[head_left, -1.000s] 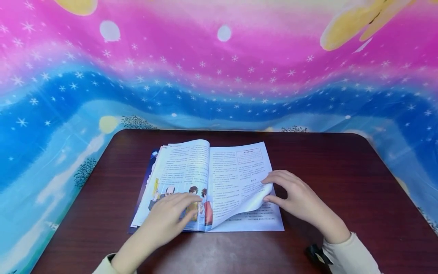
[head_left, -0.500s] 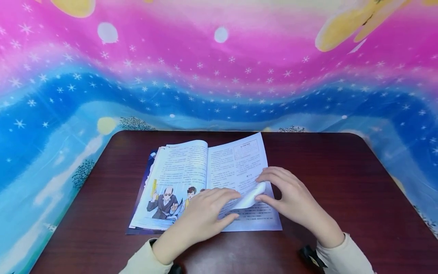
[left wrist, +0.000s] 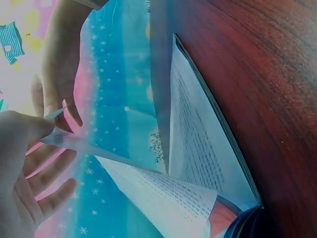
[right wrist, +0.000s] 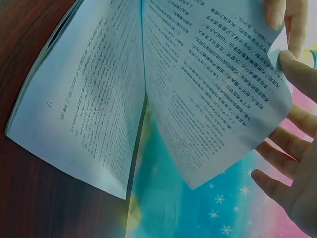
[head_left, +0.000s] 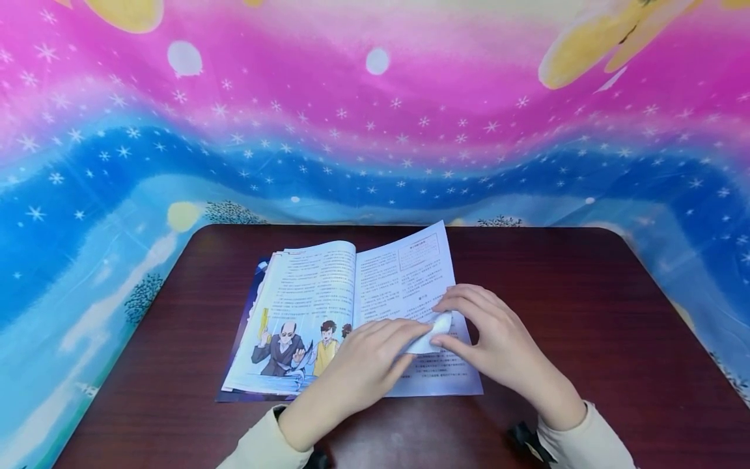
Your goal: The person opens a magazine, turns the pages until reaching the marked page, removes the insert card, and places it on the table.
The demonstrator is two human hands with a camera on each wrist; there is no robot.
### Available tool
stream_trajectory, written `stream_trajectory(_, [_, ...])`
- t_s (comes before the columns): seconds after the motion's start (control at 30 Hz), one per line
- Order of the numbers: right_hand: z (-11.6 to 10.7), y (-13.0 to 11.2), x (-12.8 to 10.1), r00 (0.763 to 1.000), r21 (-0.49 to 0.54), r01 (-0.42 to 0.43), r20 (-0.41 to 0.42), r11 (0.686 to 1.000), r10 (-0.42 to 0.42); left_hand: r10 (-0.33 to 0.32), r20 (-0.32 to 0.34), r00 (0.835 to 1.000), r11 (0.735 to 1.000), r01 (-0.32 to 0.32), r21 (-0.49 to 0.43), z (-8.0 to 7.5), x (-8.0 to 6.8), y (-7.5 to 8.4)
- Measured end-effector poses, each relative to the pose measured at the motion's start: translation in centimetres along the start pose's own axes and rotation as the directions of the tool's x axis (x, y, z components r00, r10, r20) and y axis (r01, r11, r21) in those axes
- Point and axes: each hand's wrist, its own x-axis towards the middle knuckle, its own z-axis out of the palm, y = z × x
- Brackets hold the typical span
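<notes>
One open magazine (head_left: 328, 312) is lying on one table (head_left: 586, 312), two hands are showing, and one starry cloth (head_left: 375, 130) is hanging behind.

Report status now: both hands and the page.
Right hand pinches the lifted page at its curled corner. Left hand has its fingers on the same corner. Magazine lies open on the table. Nothing blocks.

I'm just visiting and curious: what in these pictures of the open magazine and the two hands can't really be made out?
- Head view: the printed text on the open illustrated paper magazine is too small to read.
- Head view: the left hand covers the lower middle pages.
- Head view: the right hand hides the curled white page corner partly.
- Left wrist view: the dark wooden table is cut off by the edges.
</notes>
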Motion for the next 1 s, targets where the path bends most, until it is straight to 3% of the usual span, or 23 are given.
stream_trajectory(0.17, [-0.1, -0.1, -0.1, 1.000, -0.003, -0.009, -0.008, 1.000, 0.009, -0.014, -0.014, 1.000, 1.000, 0.014, 0.007, 0.0, -0.3, -0.2])
stream_trajectory(0.3, [-0.1, 0.0, -0.3, 0.999, 0.000, -0.042, -0.024, 0.999, 0.042, -0.063, -0.025, 0.998, 0.998, 0.064, 0.007, -0.1, -0.7, -0.4])
stream_trajectory(0.53, [-0.2, 0.3, -0.7, 0.994, -0.004, -0.112, -0.007, 0.994, 0.112, -0.111, -0.100, 0.989, 0.993, 0.114, 0.024, -0.7, -1.8, -1.4])
stream_trajectory(1.0, [0.8, 1.8, -2.7, 0.961, -0.020, -0.193, 0.198, 0.981, 0.193, -0.249, -0.142, 0.958, 0.962, 0.262, 0.079, -2.7, -5.6, -4.8])
